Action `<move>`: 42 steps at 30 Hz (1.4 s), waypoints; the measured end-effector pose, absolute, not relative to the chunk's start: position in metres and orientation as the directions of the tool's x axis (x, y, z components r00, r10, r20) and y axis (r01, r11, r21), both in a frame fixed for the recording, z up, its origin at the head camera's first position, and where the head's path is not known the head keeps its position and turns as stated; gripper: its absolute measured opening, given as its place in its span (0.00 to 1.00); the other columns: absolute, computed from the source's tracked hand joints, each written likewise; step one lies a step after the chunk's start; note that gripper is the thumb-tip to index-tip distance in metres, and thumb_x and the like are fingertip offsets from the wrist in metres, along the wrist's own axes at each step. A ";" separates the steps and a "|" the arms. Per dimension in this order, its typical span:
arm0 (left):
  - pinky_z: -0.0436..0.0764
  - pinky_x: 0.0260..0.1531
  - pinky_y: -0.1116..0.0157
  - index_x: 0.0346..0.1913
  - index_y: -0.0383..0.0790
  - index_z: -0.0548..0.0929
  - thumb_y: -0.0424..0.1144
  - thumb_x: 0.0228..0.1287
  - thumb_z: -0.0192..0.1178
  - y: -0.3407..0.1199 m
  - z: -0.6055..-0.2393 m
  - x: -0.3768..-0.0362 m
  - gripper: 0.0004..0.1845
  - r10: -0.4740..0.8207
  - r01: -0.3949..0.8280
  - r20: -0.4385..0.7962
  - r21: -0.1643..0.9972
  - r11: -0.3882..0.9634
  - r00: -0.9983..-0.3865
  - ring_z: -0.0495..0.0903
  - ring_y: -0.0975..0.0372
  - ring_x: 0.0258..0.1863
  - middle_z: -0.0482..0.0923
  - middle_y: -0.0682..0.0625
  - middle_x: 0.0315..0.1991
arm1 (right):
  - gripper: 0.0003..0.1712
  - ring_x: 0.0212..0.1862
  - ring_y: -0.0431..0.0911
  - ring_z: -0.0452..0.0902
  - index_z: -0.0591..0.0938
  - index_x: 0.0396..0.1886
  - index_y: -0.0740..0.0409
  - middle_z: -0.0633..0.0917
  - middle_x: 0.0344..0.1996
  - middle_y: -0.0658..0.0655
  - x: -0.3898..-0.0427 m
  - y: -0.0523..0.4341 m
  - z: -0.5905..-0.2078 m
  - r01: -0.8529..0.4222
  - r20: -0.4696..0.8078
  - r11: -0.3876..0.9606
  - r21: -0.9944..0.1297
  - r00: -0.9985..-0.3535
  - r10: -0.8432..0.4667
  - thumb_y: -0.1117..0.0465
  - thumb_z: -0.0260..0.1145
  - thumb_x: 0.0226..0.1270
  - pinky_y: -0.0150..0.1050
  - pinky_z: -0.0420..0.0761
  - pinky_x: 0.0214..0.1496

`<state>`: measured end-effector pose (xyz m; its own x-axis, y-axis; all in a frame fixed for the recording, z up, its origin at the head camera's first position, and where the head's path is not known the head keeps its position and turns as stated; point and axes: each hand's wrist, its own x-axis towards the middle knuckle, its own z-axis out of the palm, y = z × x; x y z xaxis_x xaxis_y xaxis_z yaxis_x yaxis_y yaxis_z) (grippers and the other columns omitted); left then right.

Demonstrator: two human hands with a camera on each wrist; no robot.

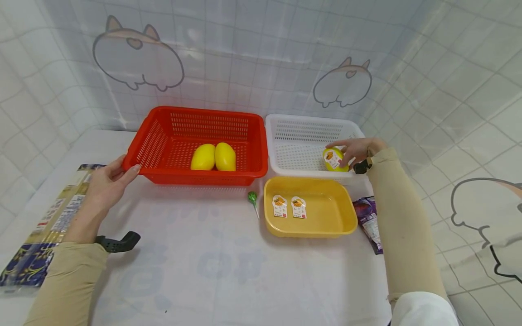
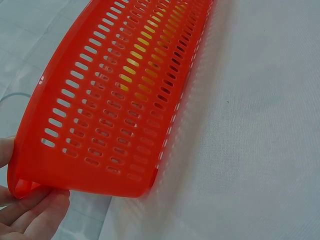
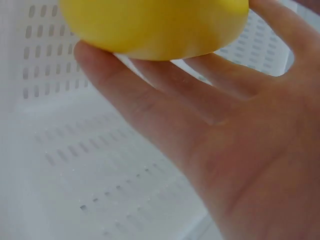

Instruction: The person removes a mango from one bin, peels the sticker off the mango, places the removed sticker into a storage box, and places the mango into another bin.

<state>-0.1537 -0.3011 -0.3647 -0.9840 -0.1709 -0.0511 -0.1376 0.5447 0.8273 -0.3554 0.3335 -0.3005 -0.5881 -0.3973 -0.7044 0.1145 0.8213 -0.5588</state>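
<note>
Red slotted plastic basket (image 1: 195, 145) on white counter (image 1: 228, 267), two yellow fruits inside. Left hand (image 1: 107, 181) grips its left corner. White perforated plastic basket (image 1: 302, 140) just right of it; over that, right hand (image 1: 359, 151) holds small yellow labelled cup (image 1: 335, 159), fingers curled.

Head cam is looking down and forward over the whole white cloth-covered worktop (image 1: 228, 271), taking in both arms plus the red slotted plastic basket (image 1: 195, 123) and white slotted plastic basket (image 1: 302, 136) at the far side. Left wrist cam is sitting super close at that red basket's near-left corner (image 2: 100, 150), facing along its outer wall. Right wrist cam is pointing past the palm into the white basket (image 3: 75, 165), almost touching distance. Each wrist view is sharing its basket with the head view.
</note>
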 end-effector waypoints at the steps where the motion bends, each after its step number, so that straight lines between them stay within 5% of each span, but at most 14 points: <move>1: 0.71 0.36 0.89 0.80 0.44 0.45 0.61 0.73 0.51 -0.301 -0.365 -0.154 0.44 -0.171 -0.137 -0.051 0.827 0.546 -0.984 0.71 0.56 0.61 0.62 0.33 0.73 | 0.54 0.77 0.71 0.42 0.45 0.82 0.49 0.31 0.76 0.77 -0.355 0.334 -0.300 0.117 -0.699 0.817 -0.565 -0.594 -0.399 0.71 0.67 0.66 0.59 0.75 0.66; 8: 0.71 0.36 0.89 0.80 0.44 0.45 0.60 0.73 0.51 -0.301 -0.365 -0.153 0.44 -0.168 -0.130 -0.045 0.832 0.539 -0.985 0.71 0.72 0.54 0.62 0.33 0.73 | 0.53 0.76 0.69 0.48 0.49 0.82 0.45 0.35 0.77 0.76 -0.350 0.335 -0.295 0.151 -0.673 0.787 -0.598 -0.628 -0.391 0.70 0.68 0.65 0.58 0.75 0.66; 18: 0.69 0.37 0.90 0.80 0.43 0.46 0.63 0.71 0.51 -0.301 -0.365 -0.153 0.46 -0.169 -0.127 -0.038 0.824 0.552 -0.985 0.72 0.68 0.57 0.64 0.34 0.73 | 0.55 0.77 0.68 0.45 0.50 0.82 0.46 0.34 0.77 0.74 -0.346 0.340 -0.289 0.147 -0.652 0.769 -0.622 -0.641 -0.405 0.68 0.71 0.63 0.57 0.76 0.65; 25: 0.71 0.36 0.88 0.80 0.44 0.45 0.62 0.72 0.50 -0.301 -0.364 -0.153 0.45 -0.177 -0.143 -0.052 0.823 0.550 -0.983 0.68 0.46 0.65 0.62 0.33 0.73 | 0.54 0.78 0.68 0.40 0.49 0.82 0.48 0.34 0.77 0.74 -0.341 0.341 -0.288 0.116 -0.628 0.758 -0.642 -0.647 -0.433 0.70 0.69 0.64 0.56 0.78 0.63; 42: 0.74 0.38 0.88 0.80 0.45 0.45 0.63 0.72 0.49 -0.301 -0.365 -0.152 0.45 -0.181 -0.144 -0.049 0.815 0.561 -0.982 0.67 0.44 0.67 0.61 0.34 0.74 | 0.54 0.75 0.67 0.51 0.51 0.81 0.46 0.39 0.78 0.72 -0.332 0.336 -0.282 0.020 -0.551 0.757 -0.653 -0.698 -0.457 0.67 0.71 0.63 0.54 0.80 0.62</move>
